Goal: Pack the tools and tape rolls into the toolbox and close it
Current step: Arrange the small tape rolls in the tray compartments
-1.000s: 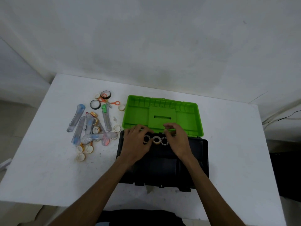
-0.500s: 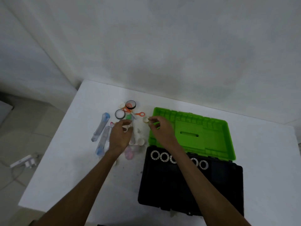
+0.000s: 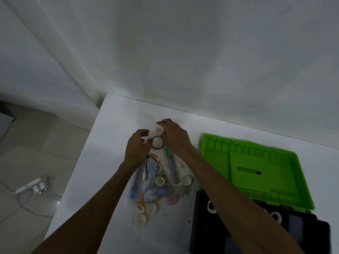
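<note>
You had packed only a few white tape rolls [image 3: 211, 208] into the black plastic toolbox [image 3: 201, 226] at lower right, its green lid [image 3: 256, 171] open. Most tools and rolls lay piled on the white table [image 3: 113, 143]. Your right hand [image 3: 174, 138] pinched a small white roll [image 3: 159, 129]; your left hand [image 3: 136, 147], fingers curled, touched the dark-rimmed roll [image 3: 157, 142].

The toolbox [image 3: 256, 235] runs off the bottom edge, its black tray mostly lost in shadow. The right forearm crosses it and hides some of the tape rolls [image 3: 211, 207] inside. Left of the toolbox, the heap of tools [image 3: 156, 180] is blurred; single pieces can't be told apart. The right hand [image 3: 174, 138] covers whatever lies under it.
</note>
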